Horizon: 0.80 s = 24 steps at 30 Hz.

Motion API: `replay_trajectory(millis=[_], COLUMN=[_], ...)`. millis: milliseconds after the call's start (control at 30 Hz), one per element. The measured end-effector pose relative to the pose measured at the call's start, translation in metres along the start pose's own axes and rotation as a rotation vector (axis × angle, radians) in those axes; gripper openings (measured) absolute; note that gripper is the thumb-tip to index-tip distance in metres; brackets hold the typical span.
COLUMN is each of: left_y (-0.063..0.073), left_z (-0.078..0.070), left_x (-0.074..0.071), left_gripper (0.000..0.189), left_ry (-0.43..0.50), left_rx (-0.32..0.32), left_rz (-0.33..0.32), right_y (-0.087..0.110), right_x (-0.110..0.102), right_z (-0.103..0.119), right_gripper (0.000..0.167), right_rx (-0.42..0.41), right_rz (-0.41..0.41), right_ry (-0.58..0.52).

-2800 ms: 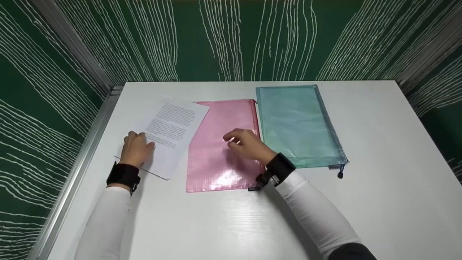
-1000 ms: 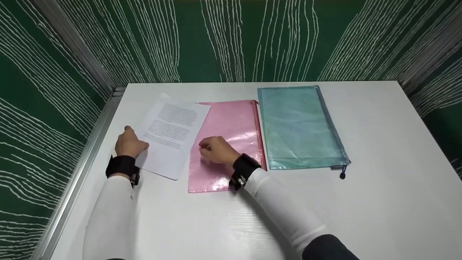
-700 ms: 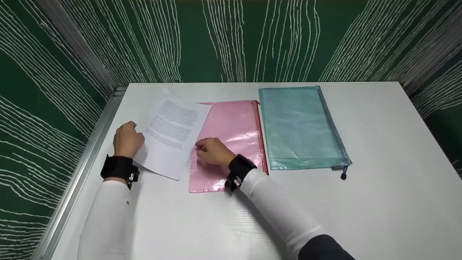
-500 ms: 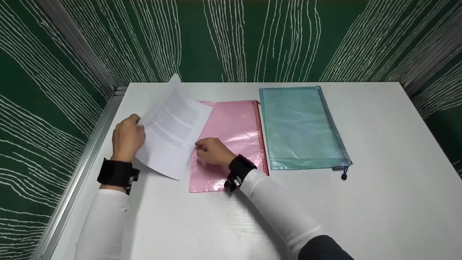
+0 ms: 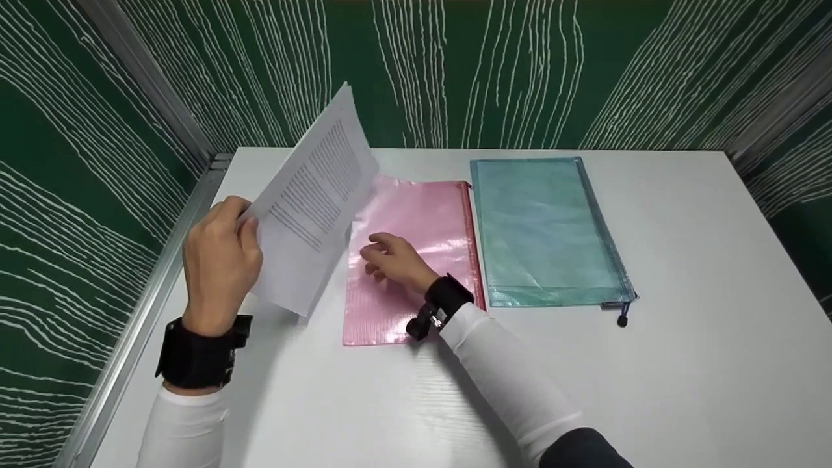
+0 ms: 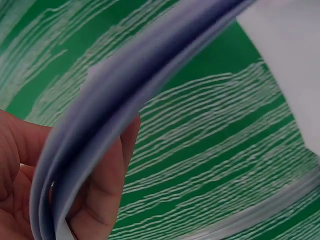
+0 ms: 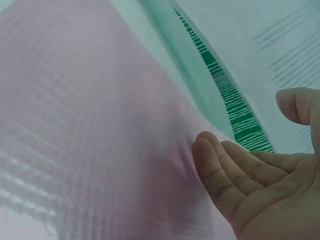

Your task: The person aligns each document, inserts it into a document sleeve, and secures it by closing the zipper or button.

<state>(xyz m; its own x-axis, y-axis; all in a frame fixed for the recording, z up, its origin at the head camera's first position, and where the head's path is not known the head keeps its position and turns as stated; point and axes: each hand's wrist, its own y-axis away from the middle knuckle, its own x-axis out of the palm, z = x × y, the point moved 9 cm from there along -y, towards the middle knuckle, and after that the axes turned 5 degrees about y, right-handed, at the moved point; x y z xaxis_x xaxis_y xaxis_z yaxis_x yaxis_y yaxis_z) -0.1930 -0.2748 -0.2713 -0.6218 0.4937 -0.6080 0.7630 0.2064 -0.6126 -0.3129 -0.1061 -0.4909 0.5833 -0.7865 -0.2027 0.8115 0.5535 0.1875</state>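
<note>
My left hand grips the left edge of several printed paper sheets, which stand tilted up off the table. From the left wrist view, the sheets bow apart in layers between thumb and fingers. Right of them a pink zip pouch lies flat. Over its left part hovers my right hand, fingers loosely bent and thumb apart. In the right wrist view nothing sits between thumb and fingers of this hand, and the fingertips are close to the pink pouch; contact cannot be told.
A teal zip pouch lies flat to the right of the pink one, its dark zip pull at the near right corner. The white table is bounded by a metal rail at left and green, white-streaked panels behind.
The left hand has lifted the sheets from lying flat to steeply tilted, baring more of the pink pouch. My right hand has moved left over the pouch, lately drawing slightly back with fingers spreading.
</note>
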Motion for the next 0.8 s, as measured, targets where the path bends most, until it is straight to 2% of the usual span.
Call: replay_trajectory(millis=[100,200,300,367,433,500,667,800], left_y=[0.006,0.014,0.022,0.026,0.03,0.034,0.042,0.047], left_z=[-0.013,-0.022,-0.024,-0.023,-0.022,-0.022,-0.026,-0.033], left_x=[-0.007,-0.009,-0.003,0.004,0.013,0.024,0.058,0.087], left_gripper=[0.009,0.008,0.008,0.009,0.011,0.012,0.017,0.02], left_ry=[0.081,0.173,0.261,0.32,0.382,0.439,0.535,0.569], left_rx=[0.028,0.034,0.009,-0.019,-0.048,-0.075,-0.114,-0.104], left_rz=[-0.035,-0.054,-0.053,-0.05,-0.039,-0.019,0.085,0.181], right_y=[0.004,0.012,0.024,0.035,0.047,0.061,0.097,0.125], right_x=[-0.009,-0.022,-0.039,-0.052,-0.067,-0.084,-0.123,-0.145], right_z=[0.003,0.01,0.02,0.026,0.031,0.034,0.042,0.047], right_gripper=[0.054,0.049,0.042,0.039,0.036,0.035,0.037,0.036], right_rx=[-0.015,-0.078,-0.175,-0.236,-0.286,-0.323,-0.389,-0.437], right_rz=[0.002,0.006,0.033,0.043,0.032,-0.014,-0.149,-0.212], right_ry=[-0.181,-0.363,-0.509,-0.561,-0.585,-0.579,-0.494,-0.393])
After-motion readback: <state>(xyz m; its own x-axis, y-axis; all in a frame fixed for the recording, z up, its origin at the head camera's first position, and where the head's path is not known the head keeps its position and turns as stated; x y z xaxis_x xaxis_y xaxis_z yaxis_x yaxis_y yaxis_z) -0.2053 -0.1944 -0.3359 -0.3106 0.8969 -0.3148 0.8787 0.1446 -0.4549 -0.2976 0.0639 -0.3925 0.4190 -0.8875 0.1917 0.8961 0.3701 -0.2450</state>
